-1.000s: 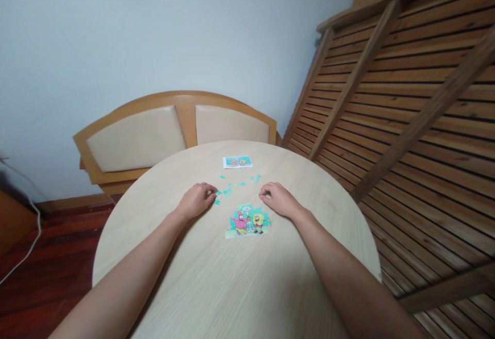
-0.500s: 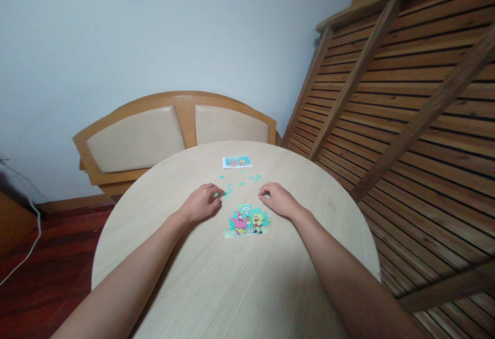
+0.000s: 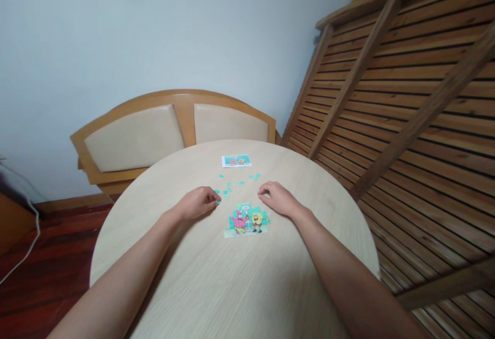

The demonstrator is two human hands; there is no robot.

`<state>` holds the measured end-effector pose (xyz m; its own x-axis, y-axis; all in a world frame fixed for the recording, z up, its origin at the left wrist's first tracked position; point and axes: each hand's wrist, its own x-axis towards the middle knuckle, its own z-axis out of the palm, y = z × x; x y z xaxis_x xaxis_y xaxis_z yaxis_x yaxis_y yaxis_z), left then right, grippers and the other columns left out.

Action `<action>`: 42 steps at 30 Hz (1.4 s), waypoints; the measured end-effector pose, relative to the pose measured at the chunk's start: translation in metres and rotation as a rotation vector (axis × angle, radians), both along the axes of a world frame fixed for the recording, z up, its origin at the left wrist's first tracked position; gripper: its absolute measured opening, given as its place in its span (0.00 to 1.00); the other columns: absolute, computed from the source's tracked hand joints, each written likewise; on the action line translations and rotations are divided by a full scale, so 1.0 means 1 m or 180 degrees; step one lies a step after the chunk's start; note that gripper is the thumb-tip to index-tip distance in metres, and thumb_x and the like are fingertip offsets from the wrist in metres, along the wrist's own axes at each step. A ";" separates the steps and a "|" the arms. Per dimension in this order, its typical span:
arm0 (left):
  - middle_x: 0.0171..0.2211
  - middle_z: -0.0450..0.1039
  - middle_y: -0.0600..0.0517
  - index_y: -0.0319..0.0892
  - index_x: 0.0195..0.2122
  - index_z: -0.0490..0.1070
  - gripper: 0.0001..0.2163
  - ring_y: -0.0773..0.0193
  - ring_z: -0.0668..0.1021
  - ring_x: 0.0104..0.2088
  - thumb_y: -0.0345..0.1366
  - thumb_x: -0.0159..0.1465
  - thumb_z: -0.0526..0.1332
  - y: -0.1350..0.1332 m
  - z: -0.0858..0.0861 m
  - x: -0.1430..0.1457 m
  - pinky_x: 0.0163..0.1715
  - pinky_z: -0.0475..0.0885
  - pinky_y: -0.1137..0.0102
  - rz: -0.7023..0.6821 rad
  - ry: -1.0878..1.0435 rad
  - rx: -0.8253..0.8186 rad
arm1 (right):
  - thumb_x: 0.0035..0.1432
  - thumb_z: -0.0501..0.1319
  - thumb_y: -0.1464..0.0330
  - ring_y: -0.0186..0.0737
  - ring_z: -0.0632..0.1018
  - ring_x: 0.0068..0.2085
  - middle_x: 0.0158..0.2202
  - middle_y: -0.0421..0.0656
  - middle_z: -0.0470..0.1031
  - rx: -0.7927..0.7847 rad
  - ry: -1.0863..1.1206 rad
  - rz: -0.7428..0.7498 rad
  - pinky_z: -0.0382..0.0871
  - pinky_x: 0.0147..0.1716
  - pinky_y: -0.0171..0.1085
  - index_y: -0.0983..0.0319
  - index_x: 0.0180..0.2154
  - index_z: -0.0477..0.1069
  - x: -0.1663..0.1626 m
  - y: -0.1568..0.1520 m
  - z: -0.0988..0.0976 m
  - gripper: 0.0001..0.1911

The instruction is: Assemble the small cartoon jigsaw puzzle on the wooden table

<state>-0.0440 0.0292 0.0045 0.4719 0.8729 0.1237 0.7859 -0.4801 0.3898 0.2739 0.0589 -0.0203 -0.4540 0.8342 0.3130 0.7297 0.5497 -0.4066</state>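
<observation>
Pinched at the fingertips of the left hand, what looks like one small teal puzzle piece, lifted barely off or resting on the pale round worktop; too small to tell which. Just right of that grip, scattered loose pieces, teal, spread between both hands and toward the far rim. Below them and between the wrists, the part-built cartoon puzzle, its lower rows joined, its upper edge ragged and unfinished. Farther back, lying flat near the far edge, a small reference card showing the same picture. To the right, the right hand, fingers curled down beside the puzzle's upper right corner, tips on or near the worktop; whether anything sits under them cannot be told.

Judged best for a clean fit: piece kept low and flat, turned to match the ragged top edge, slid in from above rather than pressed down hard; right hand steadying the joined section against shifting. Risk, likely, of nudging loose pieces with the left wrist.

Behind the worktop, a curved wooden bench back; at right, a slatted wooden frame.
</observation>
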 end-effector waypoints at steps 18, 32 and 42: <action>0.31 0.76 0.51 0.39 0.35 0.73 0.08 0.64 0.74 0.30 0.38 0.60 0.59 -0.001 0.001 0.000 0.33 0.68 0.71 -0.0190 -0.0498 -0.0472 | 0.60 0.65 0.67 0.46 0.74 0.52 0.48 0.47 0.77 0.0085 0.0036 0.0321 0.65 0.56 0.45 0.59 0.44 0.77 -0.004 -0.014 0.016 0.09; 0.33 0.79 0.49 0.38 0.37 0.79 0.13 0.65 0.76 0.32 0.41 0.64 0.60 -0.012 0.004 0.013 0.35 0.70 0.72 -0.0678 -0.1074 -0.1114 | 0.51 0.70 0.48 0.56 0.64 0.65 0.63 0.50 0.67 -0.0592 -0.0366 0.0800 0.58 0.63 0.53 0.53 0.58 0.73 -0.015 -0.025 0.019 0.35; 0.37 0.81 0.48 0.38 0.43 0.81 0.13 0.63 0.78 0.35 0.39 0.64 0.61 -0.016 0.005 0.020 0.37 0.71 0.71 -0.0906 -0.1068 -0.1248 | 0.52 0.69 0.48 0.56 0.64 0.64 0.62 0.50 0.68 -0.0559 -0.0351 0.0725 0.58 0.63 0.54 0.55 0.57 0.74 -0.016 -0.025 0.021 0.34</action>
